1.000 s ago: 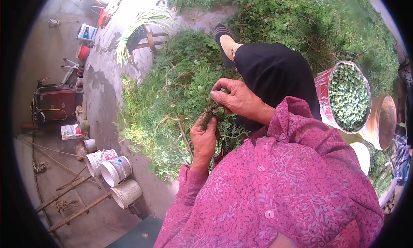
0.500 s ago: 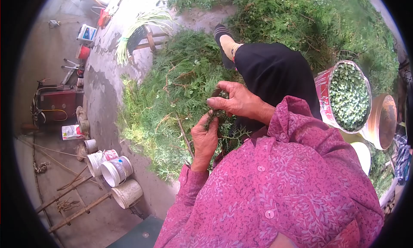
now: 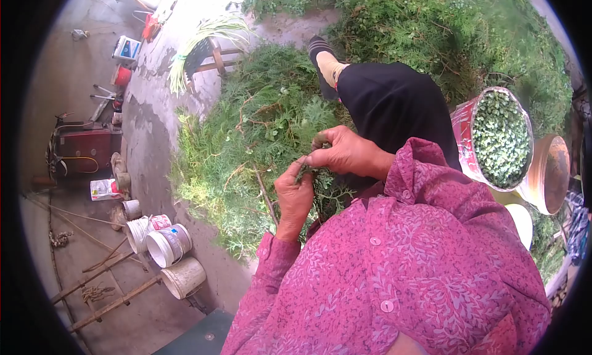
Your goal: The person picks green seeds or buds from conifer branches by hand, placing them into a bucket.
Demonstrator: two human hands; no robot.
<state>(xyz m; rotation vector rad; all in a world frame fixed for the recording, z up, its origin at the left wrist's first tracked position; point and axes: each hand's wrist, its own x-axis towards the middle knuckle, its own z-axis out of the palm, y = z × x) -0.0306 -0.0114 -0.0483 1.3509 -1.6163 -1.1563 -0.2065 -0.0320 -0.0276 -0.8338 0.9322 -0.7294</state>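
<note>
My left hand [image 3: 295, 195] pinches a leafy evergreen sprig [image 3: 327, 195], whose green ends hang below my fingers towards my lap. Against its fingertips, my right hand [image 3: 346, 150] is closed with thumb and fingers together; whatever lies between them is too small or hidden to name. Under and beyond both hands spreads a heap of cut evergreen branches [image 3: 271, 118], with some bare brown twigs among them. To the right of my knee stands a red-and-white bucket [image 3: 464, 133] filled with small pale-green cones or berries [image 3: 501, 139].
More branches [image 3: 444, 28] cover the floor ahead and right. An orange-brown bucket [image 3: 555, 173] stands behind the filled one. At left are several white buckets [image 3: 169, 245], a wooden ladder-like frame [image 3: 102, 306] and a dark red machine [image 3: 83, 148]. Long pale-green strands [image 3: 209, 31] drape over a wooden stool [image 3: 217, 58].
My right hand has lowered slightly, and its thumb and fingers have drawn together at the left fingertips. The left hand stays almost in place.
</note>
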